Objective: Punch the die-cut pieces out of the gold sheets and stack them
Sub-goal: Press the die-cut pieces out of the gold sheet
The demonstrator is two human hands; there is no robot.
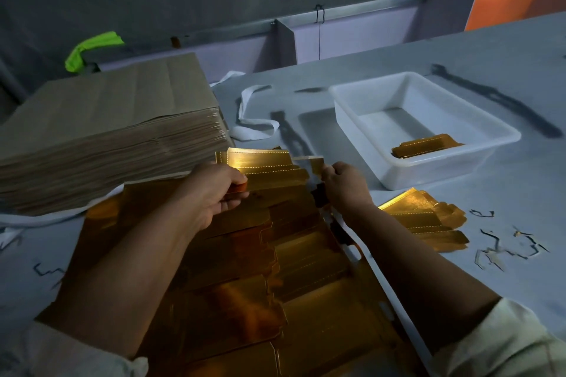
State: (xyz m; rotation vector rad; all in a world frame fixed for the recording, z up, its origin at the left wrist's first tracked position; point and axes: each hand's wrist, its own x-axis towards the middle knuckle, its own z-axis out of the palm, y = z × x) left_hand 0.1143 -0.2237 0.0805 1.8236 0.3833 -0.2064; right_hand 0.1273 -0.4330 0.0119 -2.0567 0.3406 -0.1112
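Head view: the gold sheet [245, 269] lies flat on the tabletop [505, 193] under both forearms. It looks like thin, light, glossy card, probably slippery and easily creased, so it is best held close to the perforated cuts. The left hand [208, 193] pinches the far die-cut piece [263, 162] at its edge. The right hand [346, 185] curls on the waste margin [309, 158] beside it. Punched pieces [428, 217] lie near the right wrist.

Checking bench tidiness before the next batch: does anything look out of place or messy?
Thin trim scraps lie scattered on the table at the right. A fanned pile of gold pieces lies loose on the table beside the white tub, not in it. Nothing looks damaged.
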